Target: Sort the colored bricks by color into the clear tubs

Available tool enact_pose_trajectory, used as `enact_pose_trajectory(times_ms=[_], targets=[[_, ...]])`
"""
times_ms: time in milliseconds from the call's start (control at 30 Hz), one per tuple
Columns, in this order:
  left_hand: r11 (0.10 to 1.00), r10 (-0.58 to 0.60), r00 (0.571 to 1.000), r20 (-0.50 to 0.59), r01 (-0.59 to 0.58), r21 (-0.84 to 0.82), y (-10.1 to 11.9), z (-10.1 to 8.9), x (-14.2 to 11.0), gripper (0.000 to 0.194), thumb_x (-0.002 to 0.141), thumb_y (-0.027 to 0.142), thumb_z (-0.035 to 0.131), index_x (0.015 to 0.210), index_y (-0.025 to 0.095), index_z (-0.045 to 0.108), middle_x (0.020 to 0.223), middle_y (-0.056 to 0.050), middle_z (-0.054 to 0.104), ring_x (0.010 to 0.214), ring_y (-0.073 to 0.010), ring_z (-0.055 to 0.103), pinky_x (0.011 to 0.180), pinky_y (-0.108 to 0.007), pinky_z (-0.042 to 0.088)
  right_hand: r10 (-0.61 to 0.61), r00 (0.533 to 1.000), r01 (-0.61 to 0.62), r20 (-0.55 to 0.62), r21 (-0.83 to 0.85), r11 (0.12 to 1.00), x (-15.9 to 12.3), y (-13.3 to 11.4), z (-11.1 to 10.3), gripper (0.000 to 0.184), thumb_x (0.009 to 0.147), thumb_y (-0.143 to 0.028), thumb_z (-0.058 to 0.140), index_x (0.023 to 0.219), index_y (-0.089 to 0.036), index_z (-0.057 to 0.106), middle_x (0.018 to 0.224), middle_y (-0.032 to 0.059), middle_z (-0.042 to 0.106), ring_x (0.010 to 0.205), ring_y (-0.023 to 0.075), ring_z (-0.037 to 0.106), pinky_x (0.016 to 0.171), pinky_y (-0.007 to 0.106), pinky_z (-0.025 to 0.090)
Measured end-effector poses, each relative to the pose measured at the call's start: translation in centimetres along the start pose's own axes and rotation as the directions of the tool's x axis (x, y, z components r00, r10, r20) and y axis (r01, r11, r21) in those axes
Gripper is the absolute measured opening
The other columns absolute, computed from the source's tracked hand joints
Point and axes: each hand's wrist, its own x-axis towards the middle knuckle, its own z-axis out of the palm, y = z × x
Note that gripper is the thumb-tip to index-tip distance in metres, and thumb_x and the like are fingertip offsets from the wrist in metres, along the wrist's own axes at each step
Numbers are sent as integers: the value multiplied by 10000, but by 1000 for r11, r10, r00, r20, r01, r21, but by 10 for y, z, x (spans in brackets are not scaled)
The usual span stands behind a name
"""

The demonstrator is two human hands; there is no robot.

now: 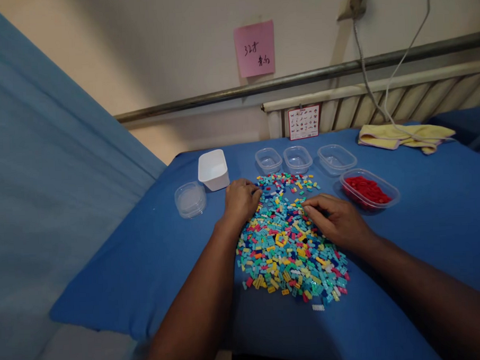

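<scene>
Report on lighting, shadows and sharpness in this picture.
Head view: rather dim light, a broad soft shadow on the upper wall; head view: the blue cloth darkens at its near edge between the forearms; head view: the brick pile looks slightly soft; head view: the wall card's small pictures are too tiny to make out.

Open sides, crowded far edge.
You can pass along the left edge of the table (148, 269), outside your left forearm (207, 287), or right of your right forearm (423, 278). The brick pile (280, 239) fills the gap between left hand (241, 202) and right hand (339, 221). Toward the far edge, a white tub (217, 181) and clear plastic stack (190, 199) hem the left hand; three clear boxes (297, 159) back the pile; a box of red bricks (395, 197) blocks the right hand; farther right lies a yellow cloth (389, 137).
</scene>
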Motion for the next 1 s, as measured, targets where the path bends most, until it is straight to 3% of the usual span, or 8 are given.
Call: enact_pose_trajectory(times_ms=[233,433,533,633,767,1000], targets=[[999,-25,1000,7,25,-20,5,-5,0,148,919,244,700,958,219,840,1071,-111,802,1076,-317,709,1012,-438,519,2,1000,-2,4,0,1000,2,-2,0,177,1072,-302,585,1008,-251,742,889,45,749,852,235,716,779,390,547],[976,-151,988,-10,147,-161,18,-13,5,225,939,204,628,1092,235,790,1080,-81,826,983,-279,745,883,-375,551,13,1000,-12,-28,15,1000,4,3,2,186,1070,-316,592,1000,-250,751,892,40,760,841,229,720,772,372,550],[995,-26,998,49,31,-92,26,-14,18,287,943,181,593,1142,222,795,1149,-101,821,1042,-281,745,906,-366,550,3,999,-3,-45,19,1000,6,5,4,186,1068,-303,591,995,-246,753,884,38,759,833,225,719,772,365,550],[993,89,982,169,-100,56,33,-13,32,290,952,198,580,1104,216,826,1173,-126,808,1111,-293,734,956,-363,543,-8,999,9,-47,11,1000,7,5,4,178,1064,-286,591,1003,-244,753,884,38,755,836,224,717,770,363,540],[973,59,959,278,-118,201,42,-13,43,304,979,243,548,1030,203,845,1130,-168,804,1042,-317,751,902,-374,553,-32,999,32,-37,-3,999,7,4,4,165,1062,-268,590,1007,-247,744,903,49,753,884,236,720,789,371,541],[971,17,939,344,-97,217,52,-20,57,150,845,174,692,850,178,843,942,-196,816,893,-339,767,842,-381,547,-164,986,166,23,-100,981,8,2,5,150,1074,-233,574,1047,-238,722,969,73,769,930,241,715,850,387,538]])
